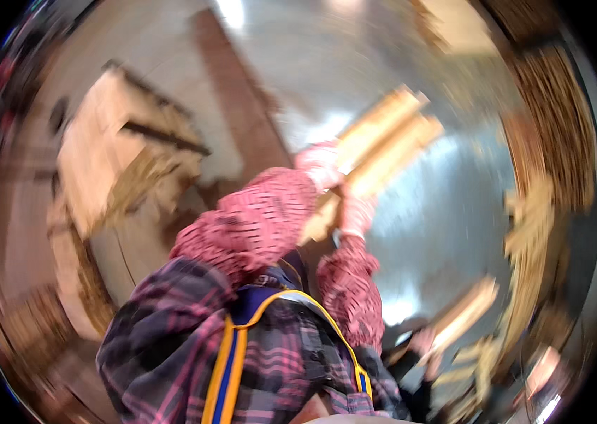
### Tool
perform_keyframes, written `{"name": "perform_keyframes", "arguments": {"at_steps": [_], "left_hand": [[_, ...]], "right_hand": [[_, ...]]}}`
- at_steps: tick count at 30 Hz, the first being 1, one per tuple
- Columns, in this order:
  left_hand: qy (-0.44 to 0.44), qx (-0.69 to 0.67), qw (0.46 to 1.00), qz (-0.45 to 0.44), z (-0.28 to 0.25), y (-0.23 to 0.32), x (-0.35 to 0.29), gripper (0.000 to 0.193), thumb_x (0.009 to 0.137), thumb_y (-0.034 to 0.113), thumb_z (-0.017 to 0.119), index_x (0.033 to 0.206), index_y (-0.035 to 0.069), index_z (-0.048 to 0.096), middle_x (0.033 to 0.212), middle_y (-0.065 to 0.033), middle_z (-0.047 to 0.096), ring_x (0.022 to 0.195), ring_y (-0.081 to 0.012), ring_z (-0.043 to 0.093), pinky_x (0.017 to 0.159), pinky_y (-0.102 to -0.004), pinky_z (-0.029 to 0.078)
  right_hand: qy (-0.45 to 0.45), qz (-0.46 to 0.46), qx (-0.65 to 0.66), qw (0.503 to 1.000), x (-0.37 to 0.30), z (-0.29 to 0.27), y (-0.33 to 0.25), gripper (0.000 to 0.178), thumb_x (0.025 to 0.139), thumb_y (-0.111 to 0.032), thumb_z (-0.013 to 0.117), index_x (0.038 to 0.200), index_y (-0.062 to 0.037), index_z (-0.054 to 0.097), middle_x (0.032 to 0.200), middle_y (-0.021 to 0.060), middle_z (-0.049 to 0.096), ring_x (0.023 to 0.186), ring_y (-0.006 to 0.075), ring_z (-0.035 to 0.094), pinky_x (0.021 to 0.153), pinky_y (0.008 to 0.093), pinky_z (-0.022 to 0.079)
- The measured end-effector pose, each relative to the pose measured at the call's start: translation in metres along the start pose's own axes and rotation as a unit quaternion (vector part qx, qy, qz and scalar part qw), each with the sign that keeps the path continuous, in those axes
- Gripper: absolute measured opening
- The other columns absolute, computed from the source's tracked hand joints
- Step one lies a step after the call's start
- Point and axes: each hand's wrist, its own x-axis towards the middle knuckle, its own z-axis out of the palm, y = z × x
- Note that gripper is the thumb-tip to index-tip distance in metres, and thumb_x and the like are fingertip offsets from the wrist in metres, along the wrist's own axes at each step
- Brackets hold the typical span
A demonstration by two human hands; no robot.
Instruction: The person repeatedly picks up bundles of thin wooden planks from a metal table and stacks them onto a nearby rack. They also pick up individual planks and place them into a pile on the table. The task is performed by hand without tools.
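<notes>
A short stack of pale wooden boards [396, 155] reaches out in front of me, slanting up to the right, with two long pieces showing side by side. My left hand [322, 167], in a pale pinkish covering, closes on the left side of the boards. Lower down, my right hand [356, 215] grips their right side close to my body. Motion blurs the fingers of both hands. Patterned pink sleeves cover both forearms. The near end of the boards shows between my arms.
A large block of stacked pale wood [93, 148] with a dark strap stands at left. Wood piles [556, 127] line the right side. At lower right another person's hands [424, 344] hold a board [464, 312]. A brown strip [231, 85] crosses the shiny grey surface [411, 247].
</notes>
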Motion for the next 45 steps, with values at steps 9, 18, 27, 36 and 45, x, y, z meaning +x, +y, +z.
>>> {"name": "perform_keyframes", "arguments": {"at_steps": [9, 18, 27, 36, 45], "left_hand": [[0.017, -0.5, 0.866, -0.005, -0.079, -0.078, -0.1, 0.097, 0.053, 0.02, 0.089, 0.141, 0.002, 0.051, 0.127, -0.0122, 0.065, 0.119, -0.0225, 0.06, 0.106, -0.0349, 0.045], [0.446, -0.324, 0.755, -0.355, -0.126, -0.346, -0.21, 0.089, 0.067, 0.021, 0.084, 0.144, 0.003, 0.044, 0.126, -0.0186, 0.064, 0.116, -0.0299, 0.062, 0.101, -0.0363, 0.049], [0.219, -0.251, 0.706, -0.625, -0.08, -0.455, -0.229, 0.102, 0.08, 0.046, 0.079, 0.158, 0.011, 0.024, 0.155, -0.0188, 0.04, 0.139, -0.0356, 0.045, 0.113, -0.0412, 0.04], [0.213, -0.131, 0.859, -0.447, -0.083, -0.56, -0.152, 0.06, 0.103, 0.042, 0.044, 0.153, 0.011, 0.036, 0.151, -0.018, 0.044, 0.137, -0.0322, 0.045, 0.115, -0.0426, 0.035], [0.502, -0.05, 0.859, -0.087, -0.185, -0.408, -0.018, 0.072, 0.095, 0.031, 0.066, 0.152, 0.003, 0.032, 0.153, -0.0193, 0.039, 0.139, -0.0322, 0.039, 0.116, -0.0403, 0.033]], "right_hand": [[0.052, -0.029, 0.058, 0.997, 0.108, -0.065, 0.006, 0.089, 0.074, -0.048, 0.084, 0.128, 0.0123, 0.048, 0.111, 0.0245, 0.066, 0.092, 0.0329, 0.066, 0.084, 0.0406, 0.055], [0.094, 0.006, -0.168, 0.981, 0.151, -0.147, 0.017, 0.11, 0.079, -0.076, 0.063, 0.141, 0.0111, 0.037, 0.127, 0.032, 0.059, 0.115, 0.0422, 0.061, 0.099, 0.0477, 0.049], [0.181, 0.017, -0.261, 0.948, 0.137, -0.252, 0.05, 0.106, 0.082, -0.072, 0.063, 0.145, 0.0092, 0.036, 0.124, 0.0283, 0.063, 0.11, 0.042, 0.064, 0.093, 0.0476, 0.05], [0.175, -0.122, -0.168, 0.962, -0.009, -0.14, 0.038, 0.064, 0.085, -0.052, 0.066, 0.116, 0.0048, 0.062, 0.103, 0.0273, 0.068, 0.097, 0.0398, 0.066, 0.081, 0.0459, 0.054], [0.203, 0.318, -0.149, 0.914, -0.095, -0.064, 0.115, 0.095, 0.086, -0.056, 0.065, 0.157, -0.0086, 0.026, 0.155, 0.0234, 0.037, 0.138, 0.0375, 0.045, 0.113, 0.0461, 0.039]]}}
